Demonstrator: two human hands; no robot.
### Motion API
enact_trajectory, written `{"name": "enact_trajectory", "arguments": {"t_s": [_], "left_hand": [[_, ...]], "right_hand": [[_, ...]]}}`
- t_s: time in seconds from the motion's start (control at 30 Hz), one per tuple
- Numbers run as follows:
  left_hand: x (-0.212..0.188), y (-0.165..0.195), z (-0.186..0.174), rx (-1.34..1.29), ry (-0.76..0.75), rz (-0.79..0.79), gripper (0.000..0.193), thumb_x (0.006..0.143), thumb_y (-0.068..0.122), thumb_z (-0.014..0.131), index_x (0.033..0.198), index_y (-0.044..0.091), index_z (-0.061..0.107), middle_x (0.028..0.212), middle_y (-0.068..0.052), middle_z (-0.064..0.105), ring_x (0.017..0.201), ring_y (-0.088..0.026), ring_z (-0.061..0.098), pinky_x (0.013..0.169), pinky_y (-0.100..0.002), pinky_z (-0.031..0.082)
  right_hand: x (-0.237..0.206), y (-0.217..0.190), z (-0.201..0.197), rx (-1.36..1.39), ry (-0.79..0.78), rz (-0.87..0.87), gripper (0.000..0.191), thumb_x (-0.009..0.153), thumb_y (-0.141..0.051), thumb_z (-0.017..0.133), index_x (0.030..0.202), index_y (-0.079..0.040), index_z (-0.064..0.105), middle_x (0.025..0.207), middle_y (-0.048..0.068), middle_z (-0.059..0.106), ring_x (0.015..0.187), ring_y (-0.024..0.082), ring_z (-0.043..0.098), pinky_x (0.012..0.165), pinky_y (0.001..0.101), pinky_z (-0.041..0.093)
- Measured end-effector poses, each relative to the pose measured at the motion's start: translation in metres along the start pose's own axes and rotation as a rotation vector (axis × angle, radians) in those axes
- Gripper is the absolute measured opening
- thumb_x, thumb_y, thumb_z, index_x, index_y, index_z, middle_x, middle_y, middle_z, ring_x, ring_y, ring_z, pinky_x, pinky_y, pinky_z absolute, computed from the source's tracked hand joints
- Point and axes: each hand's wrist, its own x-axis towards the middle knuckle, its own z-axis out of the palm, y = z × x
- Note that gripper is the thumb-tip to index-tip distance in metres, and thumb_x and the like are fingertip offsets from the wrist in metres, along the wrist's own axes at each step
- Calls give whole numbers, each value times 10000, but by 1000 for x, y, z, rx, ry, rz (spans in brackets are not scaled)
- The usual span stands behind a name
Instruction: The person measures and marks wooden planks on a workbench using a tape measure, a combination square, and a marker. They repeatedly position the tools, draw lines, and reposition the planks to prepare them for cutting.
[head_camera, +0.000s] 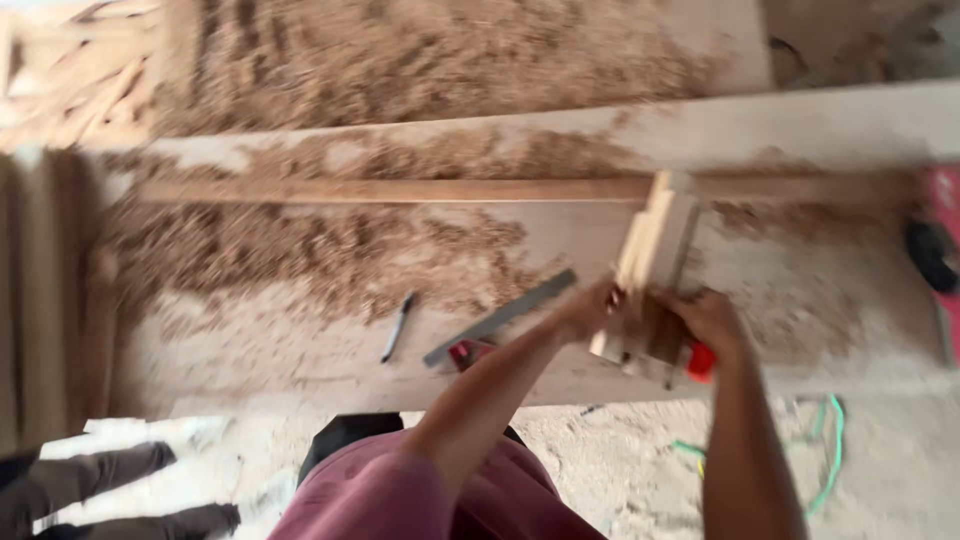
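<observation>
Both the left hand (590, 308) and the right hand (712, 318) grip a pale wooden block (655, 262), held tilted above the sawdust-strewn bench (300, 340). A metal ruler (500, 317) and a dark pen (397, 326) lie nearby on it.

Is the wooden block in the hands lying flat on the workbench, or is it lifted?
Lifted and tilted: both hands hold the wooden block above the workbench.

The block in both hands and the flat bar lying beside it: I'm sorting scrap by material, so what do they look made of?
The block looks like pale, unfinished wood with stacked pieces; blur hides the grain. The flat bar looks like dull grey metal, thin and straight, probably a ruler blade.
</observation>
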Motion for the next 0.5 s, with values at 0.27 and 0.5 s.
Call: {"name": "enact_trajectory", "arguments": {"t_s": [0.27,0.5], "left_hand": [[-169,-111,-101,323,325,-257,375,887,378,787,954,16,714,836,-122,745,773,-213,719,737,-387,592],[-322,-203,-196,-72,1089,-186,235,821,218,823,871,31,689,741,-72,728,683,-142,674,629,-322,551]], "right_hand": [[-73,-1,19,402,23,-319,701,956,-570,661,1246,61,563,948,226,670,744,211,758,424,329,464],[-102,-19,297,1081,-1214,97,674,1112,-628,406,1272,-7,616,1204,270,661,856,338,678,620,395,550]]}}
